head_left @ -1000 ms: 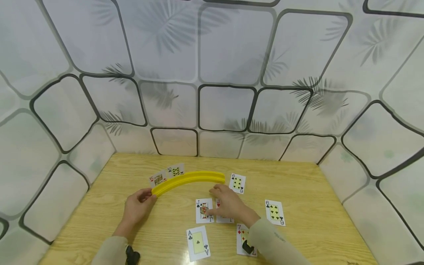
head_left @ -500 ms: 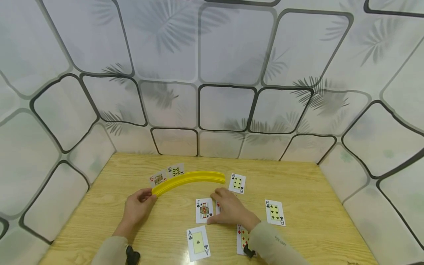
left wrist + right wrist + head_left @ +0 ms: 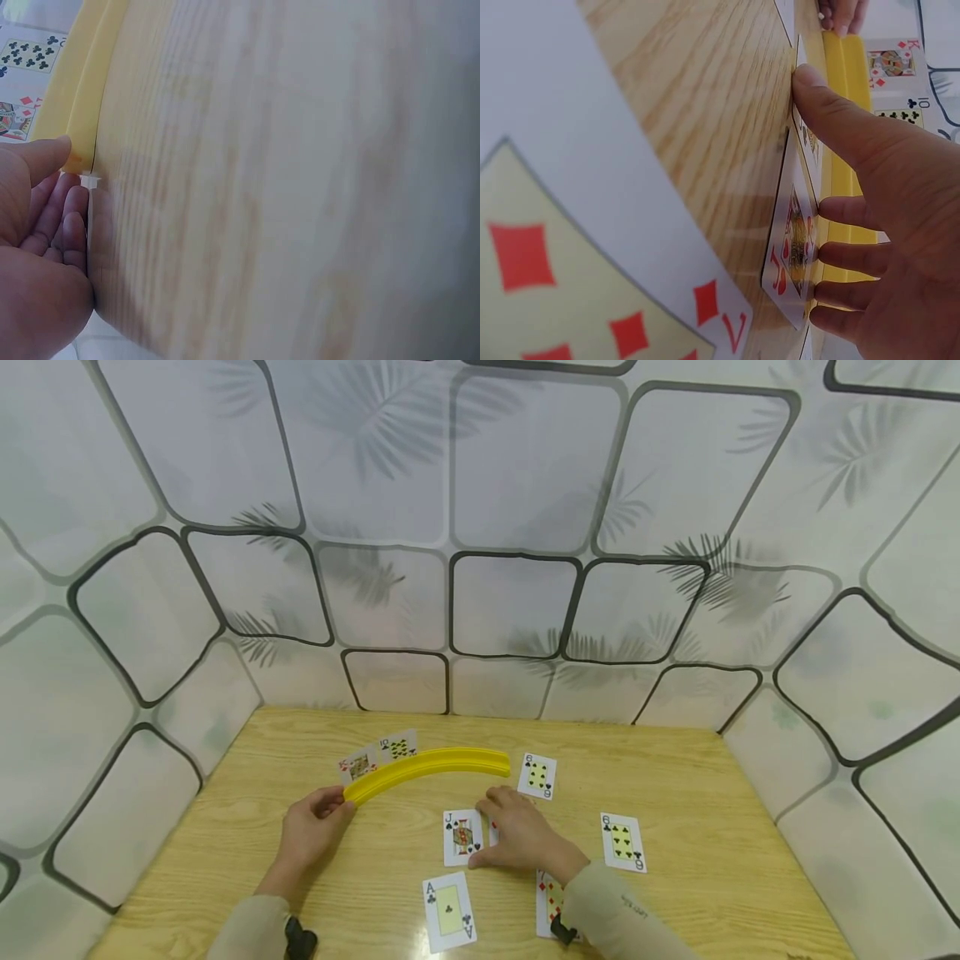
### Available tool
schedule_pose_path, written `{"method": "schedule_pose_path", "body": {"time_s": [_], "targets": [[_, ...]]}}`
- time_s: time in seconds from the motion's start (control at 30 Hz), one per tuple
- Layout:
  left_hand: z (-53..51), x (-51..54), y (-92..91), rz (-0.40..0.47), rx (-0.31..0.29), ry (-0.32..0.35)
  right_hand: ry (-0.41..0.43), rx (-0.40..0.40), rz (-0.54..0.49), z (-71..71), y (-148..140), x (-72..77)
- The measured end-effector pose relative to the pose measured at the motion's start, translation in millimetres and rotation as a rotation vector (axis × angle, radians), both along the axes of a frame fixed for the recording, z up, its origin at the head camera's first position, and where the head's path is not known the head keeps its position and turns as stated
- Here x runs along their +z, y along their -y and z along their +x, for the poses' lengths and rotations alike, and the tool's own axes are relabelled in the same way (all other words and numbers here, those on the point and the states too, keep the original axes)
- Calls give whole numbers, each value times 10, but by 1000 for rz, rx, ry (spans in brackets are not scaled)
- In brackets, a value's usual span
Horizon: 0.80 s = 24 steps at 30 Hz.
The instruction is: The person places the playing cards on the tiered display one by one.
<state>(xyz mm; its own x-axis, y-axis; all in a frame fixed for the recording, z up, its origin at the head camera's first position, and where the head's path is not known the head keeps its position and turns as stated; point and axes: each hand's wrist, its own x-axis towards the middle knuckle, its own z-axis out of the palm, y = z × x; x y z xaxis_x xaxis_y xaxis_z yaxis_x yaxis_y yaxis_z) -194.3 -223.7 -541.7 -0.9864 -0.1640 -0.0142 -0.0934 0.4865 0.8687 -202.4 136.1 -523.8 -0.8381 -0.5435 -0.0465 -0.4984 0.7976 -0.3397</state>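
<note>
My left hand [image 3: 315, 831] pinches the left end of the curved yellow card holder [image 3: 427, 762]; in the left wrist view its thumb lies on the yellow holder [image 3: 84, 90]. A king of diamonds [image 3: 358, 765] and a ten of clubs [image 3: 397, 745] stand in the holder. My right hand [image 3: 525, 831] spreads over the jack of hearts [image 3: 493, 833], hiding most of it. The right wrist view shows fairly straight fingertips at the edge of the jack of hearts [image 3: 791, 247], with the thumb touching the jack of spades [image 3: 808, 135]. The jack of spades [image 3: 462, 837] lies face up.
An ace of clubs [image 3: 449, 912] lies near the front, and a seven of diamonds [image 3: 550, 902] is partly under the right sleeve. A six of spades [image 3: 537, 776] lies right of the holder, a six of clubs [image 3: 622, 842] further right. A patterned wall [image 3: 510, 602] borders the table.
My right hand has shifted slightly, its thumb drawn back from the face of the jack of spades to its lower right corner. The left hand and the holder have not moved.
</note>
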Motion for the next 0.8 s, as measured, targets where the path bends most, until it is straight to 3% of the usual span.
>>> {"method": "schedule_pose_path", "body": {"time_s": [0.4,0.8], "targets": [[-3,9,0,-8,1,-10,2,0,-29,0,23,22],[-13,-23,-5,-10,6,-46,4,-65,-118,-46,136,63]]}}
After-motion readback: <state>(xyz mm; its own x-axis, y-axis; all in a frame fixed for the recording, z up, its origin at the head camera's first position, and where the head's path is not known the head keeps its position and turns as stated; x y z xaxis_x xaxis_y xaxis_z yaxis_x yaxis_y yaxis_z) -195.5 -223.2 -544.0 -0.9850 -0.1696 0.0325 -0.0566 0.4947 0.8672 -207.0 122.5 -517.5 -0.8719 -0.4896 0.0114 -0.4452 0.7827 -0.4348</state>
